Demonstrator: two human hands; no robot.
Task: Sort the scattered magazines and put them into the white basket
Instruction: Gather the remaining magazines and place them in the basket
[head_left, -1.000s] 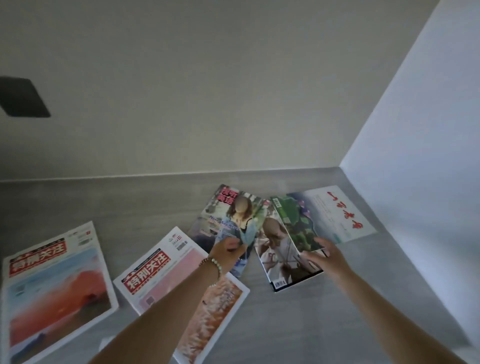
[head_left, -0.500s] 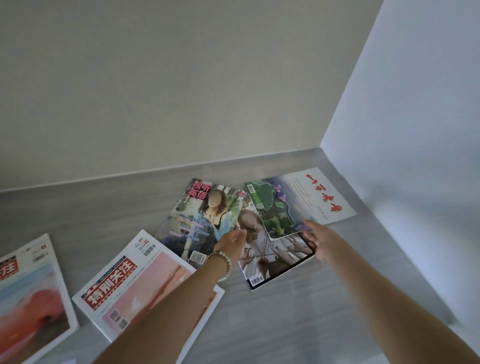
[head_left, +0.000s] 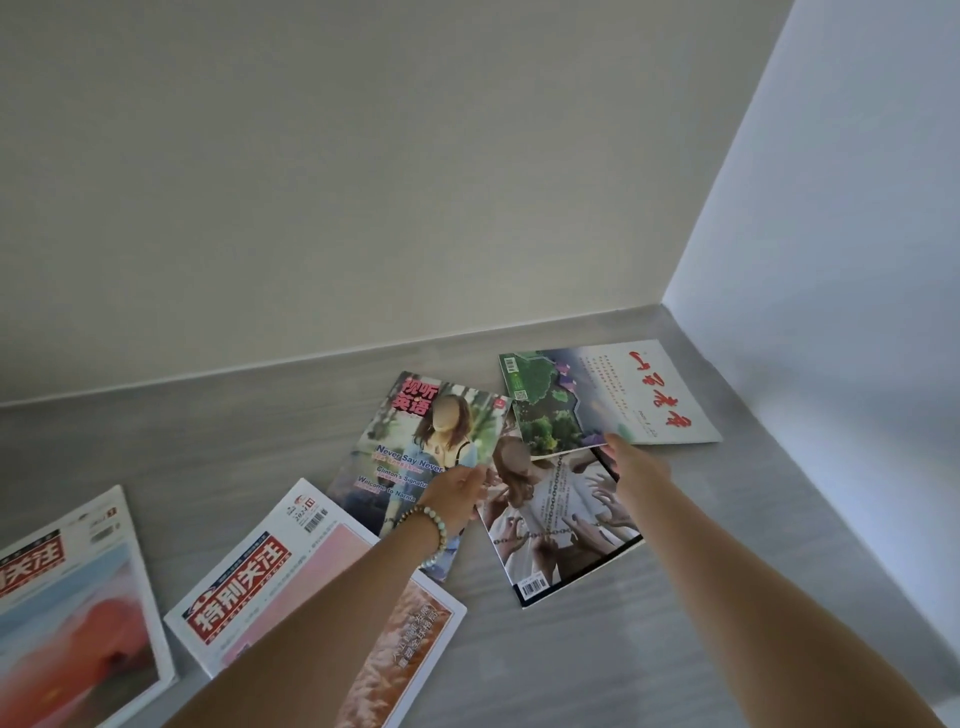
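Several magazines lie scattered on a grey floor (head_left: 675, 623). My left hand (head_left: 457, 493), with a bead bracelet on the wrist, pinches the right edge of the English-learning magazine (head_left: 415, 441) showing a woman on its cover. My right hand (head_left: 634, 462) reaches with straight fingers to the near edge of the green and white magazine with red script (head_left: 597, 395), which overlaps a magazine showing many hands (head_left: 561, 525). Two red-titled magazines lie at the left, one (head_left: 291, 571) under my left forearm, the other (head_left: 67, 613) at the frame's edge. The white basket is not in view.
A beige wall (head_left: 363, 182) rises behind the magazines and a white wall (head_left: 831, 312) stands at the right, meeting in a corner. Bare floor stretches to the right of the magazines.
The view has swung right and closer. My left hand has slid to the woman-cover magazine's right edge and pinched it. My right hand has reached farther, to the green and white magazine.
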